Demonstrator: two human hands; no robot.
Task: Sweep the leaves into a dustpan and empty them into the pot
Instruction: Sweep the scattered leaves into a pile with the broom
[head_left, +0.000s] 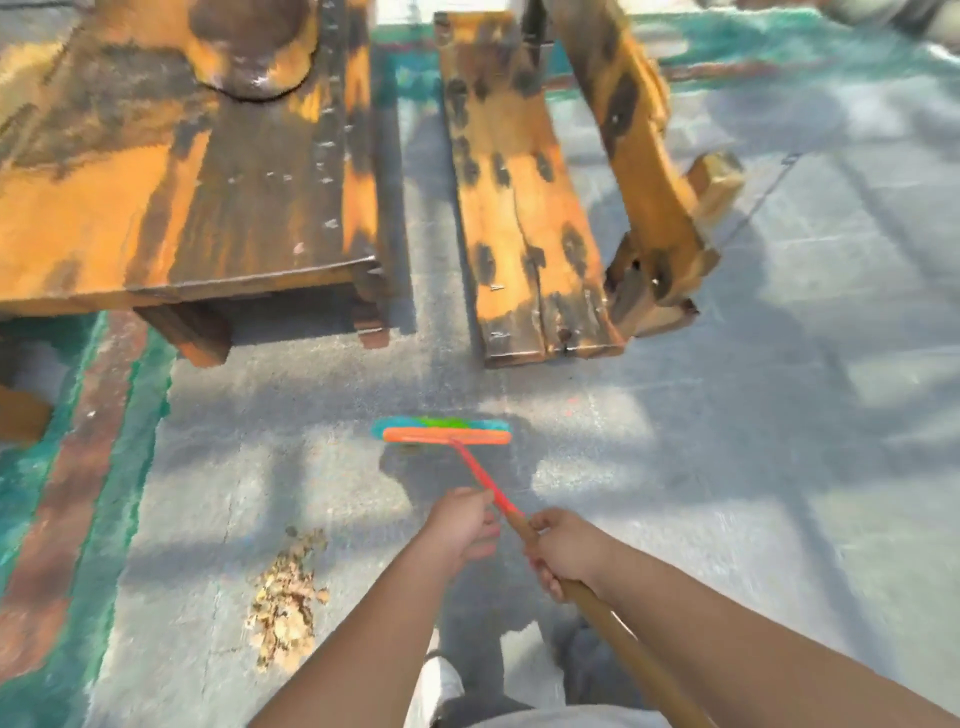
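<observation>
A broom with an orange and teal head (447, 431) rests on the grey concrete floor ahead of me, its red-and-wooden handle (613, 634) running back toward my body. My left hand (465, 525) pinches the red part of the handle. Lower down, my right hand (563, 551) is wrapped around the wooden part. A small pile of dry brown leaves (285, 597) lies on the floor to the left of my arms, apart from the broom head. No dustpan or pot is in view.
A worn wooden table (197, 197) stands at the upper left and a wooden bench (524, 218) with a backrest at the upper middle. A teal and brown painted strip (67, 493) runs along the left floor. My shoe (436, 686) shows below.
</observation>
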